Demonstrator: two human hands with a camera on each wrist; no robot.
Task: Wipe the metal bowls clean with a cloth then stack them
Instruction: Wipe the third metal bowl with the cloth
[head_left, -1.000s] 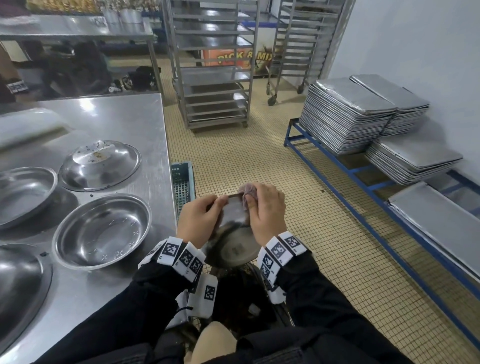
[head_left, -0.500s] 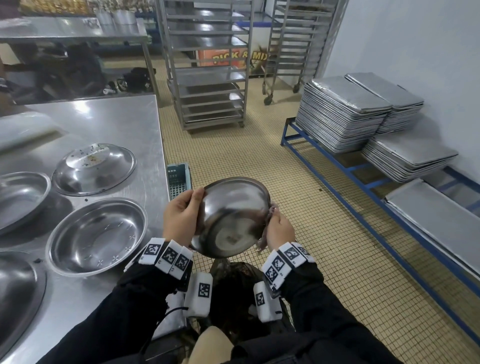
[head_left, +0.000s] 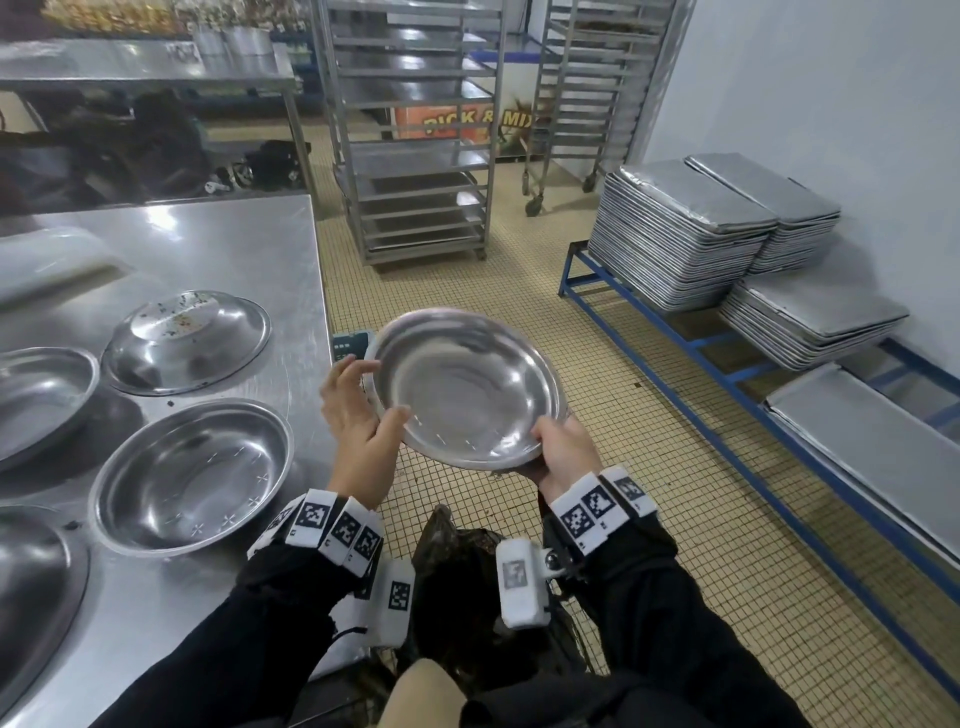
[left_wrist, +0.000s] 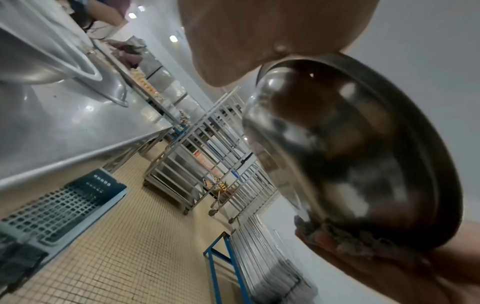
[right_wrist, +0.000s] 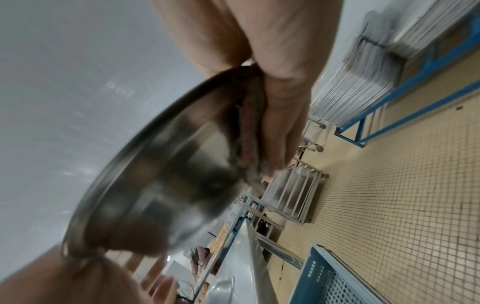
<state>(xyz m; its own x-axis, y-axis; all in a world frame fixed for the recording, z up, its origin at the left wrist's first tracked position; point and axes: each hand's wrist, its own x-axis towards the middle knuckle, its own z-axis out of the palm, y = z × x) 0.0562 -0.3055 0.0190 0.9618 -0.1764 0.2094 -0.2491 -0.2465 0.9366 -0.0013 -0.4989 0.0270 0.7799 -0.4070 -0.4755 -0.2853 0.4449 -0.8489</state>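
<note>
Two hands carry the round shiny steel bowl (head_left: 467, 384) over the tiled floor, just right of the steel table (head_left: 234, 249). Your left hand (head_left: 358, 415) pinches its near-left rim; your right hand (head_left: 563, 449) clamps a crumpled dark cloth (right_wrist: 249, 127) against the underside. Risk: smooth metal, shallow rim hold; the bowl may slip and drop.

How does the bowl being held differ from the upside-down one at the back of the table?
The held bowl is in the air over the floor, hollow up and tilted; the upside-down bowl lies rim-down on the table. The held bowl looks clean inside; the upside-down bowl's base carries crumbs. Both are round shiny metal.
</note>
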